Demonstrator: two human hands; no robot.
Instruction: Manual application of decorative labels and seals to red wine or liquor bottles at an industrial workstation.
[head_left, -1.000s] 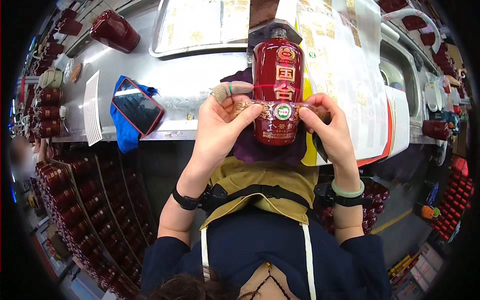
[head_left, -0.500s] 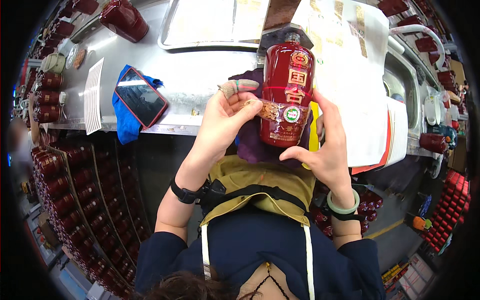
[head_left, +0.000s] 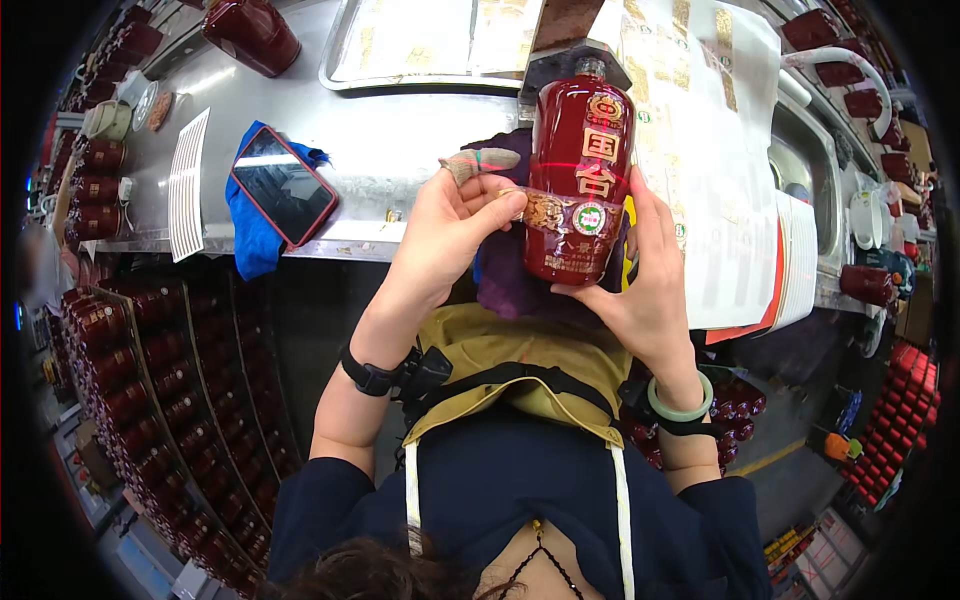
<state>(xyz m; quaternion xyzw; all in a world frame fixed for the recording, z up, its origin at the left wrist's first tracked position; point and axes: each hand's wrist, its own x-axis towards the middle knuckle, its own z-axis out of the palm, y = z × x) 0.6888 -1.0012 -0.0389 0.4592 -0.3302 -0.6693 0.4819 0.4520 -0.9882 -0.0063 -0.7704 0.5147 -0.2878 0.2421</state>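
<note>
A dark red glazed bottle (head_left: 556, 125) lies on its back with its neck away from me, gold characters facing up. It rests on a dark purple cloth (head_left: 500, 290). Across its lower front runs a gold patterned label strip (head_left: 548, 214) with a round green-and-white seal. My left hand (head_left: 445, 225) pinches the strip's left end between thumb and forefinger; another finger wears a knitted finger cover. My right hand (head_left: 655, 290) grips the bottle, fingers along its right side and thumb at its base. A thin red light line crosses the bottle.
A metal block (head_left: 575, 62) stands at the bottle's neck. Left lie a phone (head_left: 284, 187) on a blue cloth (head_left: 250, 245), a striped paper strip (head_left: 188, 185) and another red bottle (head_left: 250, 38). Label sheets (head_left: 730, 220) cover the right, beside a sink (head_left: 800, 150). Racked bottles (head_left: 110, 350) fill the lower left.
My right hand has closed in on the bottle, its thumb now at the base. The bottle has shifted slightly away from me, and the strip lies straighter across it.
</note>
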